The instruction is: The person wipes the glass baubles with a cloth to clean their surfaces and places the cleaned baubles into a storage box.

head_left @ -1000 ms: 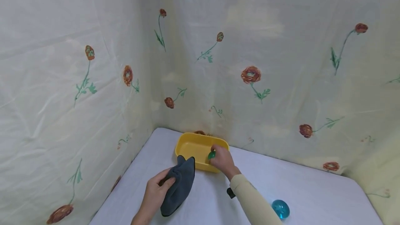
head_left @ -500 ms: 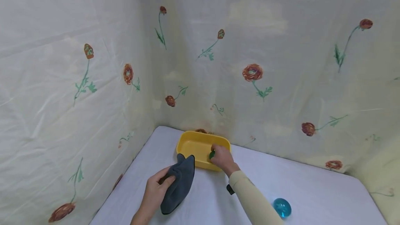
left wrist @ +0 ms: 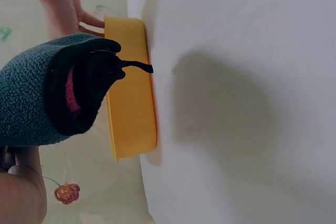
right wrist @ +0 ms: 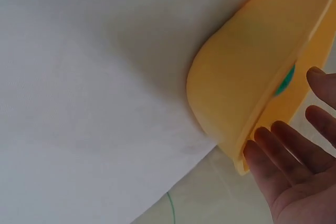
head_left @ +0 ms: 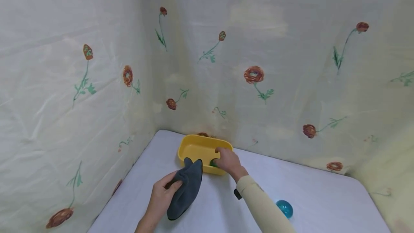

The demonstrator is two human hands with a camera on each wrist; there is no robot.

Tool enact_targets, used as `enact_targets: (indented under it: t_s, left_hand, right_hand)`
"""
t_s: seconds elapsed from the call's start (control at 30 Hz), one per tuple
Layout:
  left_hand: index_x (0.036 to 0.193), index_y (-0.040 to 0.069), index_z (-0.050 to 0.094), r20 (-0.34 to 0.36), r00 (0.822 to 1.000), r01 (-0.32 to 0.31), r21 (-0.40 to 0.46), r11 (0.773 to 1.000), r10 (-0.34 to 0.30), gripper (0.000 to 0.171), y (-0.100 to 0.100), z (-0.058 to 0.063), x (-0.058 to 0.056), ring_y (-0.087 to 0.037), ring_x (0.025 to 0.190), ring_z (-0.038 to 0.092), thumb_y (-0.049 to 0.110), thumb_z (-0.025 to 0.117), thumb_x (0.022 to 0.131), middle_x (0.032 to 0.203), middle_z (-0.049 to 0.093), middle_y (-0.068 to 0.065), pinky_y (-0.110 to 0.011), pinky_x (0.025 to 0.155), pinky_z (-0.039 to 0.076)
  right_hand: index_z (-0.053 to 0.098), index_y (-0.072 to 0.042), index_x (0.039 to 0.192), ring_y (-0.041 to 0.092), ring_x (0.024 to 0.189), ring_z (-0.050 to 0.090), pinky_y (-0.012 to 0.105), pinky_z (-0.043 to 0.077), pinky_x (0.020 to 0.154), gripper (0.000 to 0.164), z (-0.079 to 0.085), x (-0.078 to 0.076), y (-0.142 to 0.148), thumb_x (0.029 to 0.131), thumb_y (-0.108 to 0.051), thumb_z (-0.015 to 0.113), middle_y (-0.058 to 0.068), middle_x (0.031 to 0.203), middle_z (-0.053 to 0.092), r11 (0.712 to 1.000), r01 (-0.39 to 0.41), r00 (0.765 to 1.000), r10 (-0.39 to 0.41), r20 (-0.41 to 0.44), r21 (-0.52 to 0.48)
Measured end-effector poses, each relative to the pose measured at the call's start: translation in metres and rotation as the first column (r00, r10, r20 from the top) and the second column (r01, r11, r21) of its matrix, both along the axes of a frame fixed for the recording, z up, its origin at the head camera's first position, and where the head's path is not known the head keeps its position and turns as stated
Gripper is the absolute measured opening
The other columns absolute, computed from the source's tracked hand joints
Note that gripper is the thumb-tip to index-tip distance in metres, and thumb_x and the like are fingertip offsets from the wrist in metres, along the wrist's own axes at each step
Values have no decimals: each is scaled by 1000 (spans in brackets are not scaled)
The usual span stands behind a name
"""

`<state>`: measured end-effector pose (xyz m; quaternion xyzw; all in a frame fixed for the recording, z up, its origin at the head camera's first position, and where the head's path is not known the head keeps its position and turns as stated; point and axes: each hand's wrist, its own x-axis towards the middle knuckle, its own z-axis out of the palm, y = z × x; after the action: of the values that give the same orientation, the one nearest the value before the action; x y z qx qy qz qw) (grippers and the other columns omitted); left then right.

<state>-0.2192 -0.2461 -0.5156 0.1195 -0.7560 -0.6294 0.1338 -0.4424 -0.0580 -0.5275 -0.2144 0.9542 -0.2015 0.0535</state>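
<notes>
My left hand (head_left: 161, 193) pinches a folded dark grey cloth (head_left: 189, 190) between thumb and fingers, holding it above the table in front of the yellow basin. In the left wrist view the cloth (left wrist: 31, 87) shows black edging, a thin black loop and a bit of pink inside. A round green ball (head_left: 213, 162) lies inside the yellow basin (head_left: 195, 150), near its front right wall. My right hand (head_left: 229, 161) is over the basin's right end, with thumb and fingers spread apart and nothing between them. In the right wrist view, its fingertips reach the rim beside the green ball (right wrist: 285, 81).
A clear blue ball (head_left: 284, 208) rests on the white table (head_left: 310, 193), right of my right forearm. Flower-printed curtains (head_left: 278, 110) rise close behind the basin and along the left side of the table.
My right hand has let go of the green ball, which now lies in the basin, and its fingers have spread. The left hand still holds the cloth in about the same place.
</notes>
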Motion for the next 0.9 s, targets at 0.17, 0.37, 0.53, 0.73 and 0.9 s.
enact_targets:
  t_s: [0.17,0.37,0.53,0.73,0.9]
  left_hand:
    - [128,18,68,-10,1000,22,12,1000,-22,39,9,-1,1,-21,116,65,29,72,90,131,67,-4,-34,95,56]
    - [128,21,68,-27,999,43,-4,999,-43,38,18,3,2,-18,115,65,25,72,90,131,67,-1,-30,94,54]
    - [129,23,67,-55,995,80,-28,996,-81,37,27,12,1,-16,114,65,26,70,92,131,67,1,-27,94,53]
    - [128,24,68,-63,992,105,-40,994,-108,35,37,19,4,-16,113,65,24,69,93,128,69,1,-27,93,54]
    - [127,26,68,-59,991,120,-37,992,-122,34,47,21,8,-14,111,65,24,69,93,127,69,3,-25,91,53]
  right_hand:
    - [66,-8,120,21,84,58,42,57,86,36,7,9,12,89,-23,72,10,116,70,1000,28,1000,-28,-10,-2]
    - [65,-8,125,24,97,60,45,56,94,38,18,21,24,90,-22,71,11,124,68,999,23,1000,-23,-20,-24]
    - [64,-7,128,28,107,59,48,52,100,41,33,27,35,89,-20,70,13,128,65,999,30,999,-31,-31,-43]
    - [64,-9,129,29,113,61,47,52,101,41,45,34,53,90,-21,69,12,132,64,998,39,997,-42,-61,-52]
    - [63,-11,130,29,124,58,49,50,105,42,51,43,70,89,-22,69,8,137,61,997,62,995,-65,-75,-47]
